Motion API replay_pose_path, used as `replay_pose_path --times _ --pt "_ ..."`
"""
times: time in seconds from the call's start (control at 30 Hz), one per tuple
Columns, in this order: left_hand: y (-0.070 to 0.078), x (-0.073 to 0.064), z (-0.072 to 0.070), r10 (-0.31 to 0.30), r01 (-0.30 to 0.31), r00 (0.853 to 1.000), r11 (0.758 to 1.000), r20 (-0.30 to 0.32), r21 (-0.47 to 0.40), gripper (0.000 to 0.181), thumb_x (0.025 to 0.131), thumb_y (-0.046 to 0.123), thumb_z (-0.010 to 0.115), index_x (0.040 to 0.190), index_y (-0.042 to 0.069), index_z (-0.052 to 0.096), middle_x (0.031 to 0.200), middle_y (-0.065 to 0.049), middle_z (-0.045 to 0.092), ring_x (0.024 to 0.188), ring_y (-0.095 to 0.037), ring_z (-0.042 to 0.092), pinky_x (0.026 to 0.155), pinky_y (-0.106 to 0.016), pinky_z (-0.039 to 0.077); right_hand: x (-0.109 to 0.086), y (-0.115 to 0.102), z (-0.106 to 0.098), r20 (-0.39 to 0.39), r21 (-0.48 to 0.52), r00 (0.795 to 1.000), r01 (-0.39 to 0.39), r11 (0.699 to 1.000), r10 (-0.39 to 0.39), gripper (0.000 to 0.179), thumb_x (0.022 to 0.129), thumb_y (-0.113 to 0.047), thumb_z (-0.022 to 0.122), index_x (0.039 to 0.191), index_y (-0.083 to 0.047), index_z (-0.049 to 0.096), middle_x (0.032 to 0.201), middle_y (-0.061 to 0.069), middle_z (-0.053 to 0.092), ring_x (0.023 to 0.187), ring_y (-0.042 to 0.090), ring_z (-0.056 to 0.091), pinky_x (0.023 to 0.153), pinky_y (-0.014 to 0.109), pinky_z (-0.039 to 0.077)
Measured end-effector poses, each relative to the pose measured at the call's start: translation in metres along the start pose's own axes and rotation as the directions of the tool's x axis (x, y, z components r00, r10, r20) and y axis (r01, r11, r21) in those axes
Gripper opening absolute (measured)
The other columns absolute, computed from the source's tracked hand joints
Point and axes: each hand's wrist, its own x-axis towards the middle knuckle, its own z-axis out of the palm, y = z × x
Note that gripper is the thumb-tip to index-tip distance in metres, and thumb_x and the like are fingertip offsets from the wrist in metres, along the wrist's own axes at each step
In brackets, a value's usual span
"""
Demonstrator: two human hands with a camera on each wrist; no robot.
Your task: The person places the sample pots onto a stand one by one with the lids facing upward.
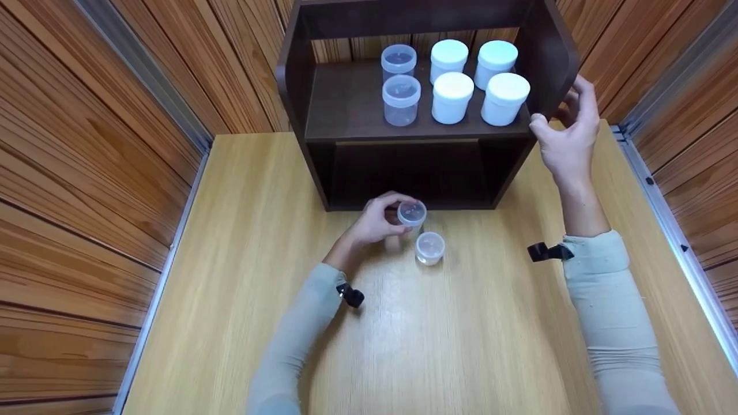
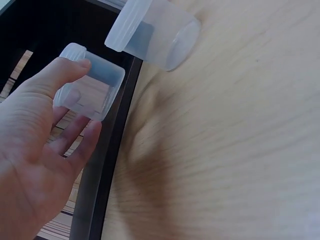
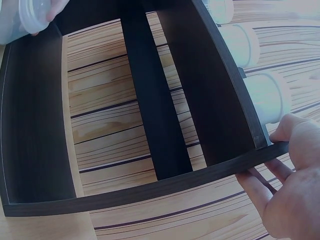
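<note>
My left hand holds a clear lidded jar between thumb and fingers, in front of the shelf's lower opening. In the left wrist view the thumb lies on the side of this jar, the fingers under it. Just nearer stands a second clear jar on the table. My right hand grips the right side panel of the dark brown shelf, thumb at the front edge and fingers behind. The right wrist view shows that hand around the panel edge.
On the upper shelf board stand two clear jars one behind the other, and several white jars to their right. The wooden table is bordered by wood-plank walls with metal rails.
</note>
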Motion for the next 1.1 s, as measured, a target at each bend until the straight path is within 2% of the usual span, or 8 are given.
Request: replay_pose_path --times 0.17,0.37,0.63,0.77,1.03,1.1 --pt "0.004 -0.007 -0.008 0.016 -0.015 0.999 0.999 -0.035 0.033 0.057 0.089 0.001 0.09 0.143 0.005 0.074 0.141 -0.02 0.073 0.135 -0.036 0.067 0.123 -0.055 0.055 0.001 0.003 -0.001 0.006 -0.008 1.0 -0.005 1.0 0.005 0.06 0.094 0.0 0.068 0.152 -0.016 0.064 0.138 -0.006 0.065 0.125 0.018 0.062 0.105 0.031 0.052" --pt "0.011 -0.016 -0.018 0.059 -0.056 0.997 0.997 -0.05 0.055 0.056 0.087 0.003 0.092 0.141 0.004 0.075 0.137 -0.02 0.074 0.131 -0.035 0.068 0.121 -0.058 0.056 0.001 0.004 -0.002 0.004 -0.017 1.0 -0.007 1.0 0.007 0.06 0.094 -0.001 0.069 0.152 -0.017 0.064 0.139 -0.006 0.065 0.125 0.018 0.063 0.106 0.03 0.053" --pt "0.03 -0.028 -0.029 0.093 -0.09 0.994 0.994 -0.05 0.058 0.056 0.085 0.006 0.092 0.139 0.004 0.076 0.134 -0.021 0.074 0.124 -0.033 0.068 0.103 -0.07 0.062 0.003 0.009 -0.002 0.005 -0.002 1.0 -0.003 1.0 0.003 0.061 0.093 0.0 0.068 0.152 -0.016 0.064 0.138 -0.006 0.066 0.126 0.019 0.063 0.104 0.032 0.051" --pt "0.044 -0.033 -0.036 0.111 -0.108 0.993 0.989 -0.034 0.097 0.054 0.086 0.01 0.093 0.138 0.007 0.077 0.133 -0.017 0.076 0.123 -0.031 0.068 0.107 -0.067 0.061 0.003 0.01 -0.003 0.006 -0.019 1.0 -0.011 1.0 0.011 0.061 0.094 -0.001 0.07 0.152 -0.017 0.064 0.138 -0.007 0.066 0.126 0.018 0.063 0.106 0.031 0.052" --pt "0.07 -0.041 -0.055 0.133 -0.14 0.99 0.977 0.054 0.159 0.053 0.089 0.016 0.093 0.139 0.01 0.077 0.137 -0.013 0.077 0.126 -0.029 0.067 0.107 -0.057 0.062 0.001 0.006 -0.003 0.005 -0.032 1.0 -0.013 0.999 0.013 0.06 0.094 -0.002 0.069 0.152 -0.017 0.063 0.137 -0.007 0.066 0.126 0.017 0.063 0.106 0.031 0.053" --pt "0.077 -0.043 -0.06 0.142 -0.152 0.987 0.975 0.071 0.162 0.053 0.089 0.017 0.093 0.138 0.01 0.077 0.137 -0.013 0.077 0.126 -0.029 0.067 0.109 -0.058 0.06 0.002 0.004 -0.002 0.006 -0.031 1.0 -0.01 0.999 0.01 0.06 0.094 -0.002 0.069 0.152 -0.017 0.063 0.137 -0.007 0.066 0.126 0.018 0.063 0.106 0.031 0.053"
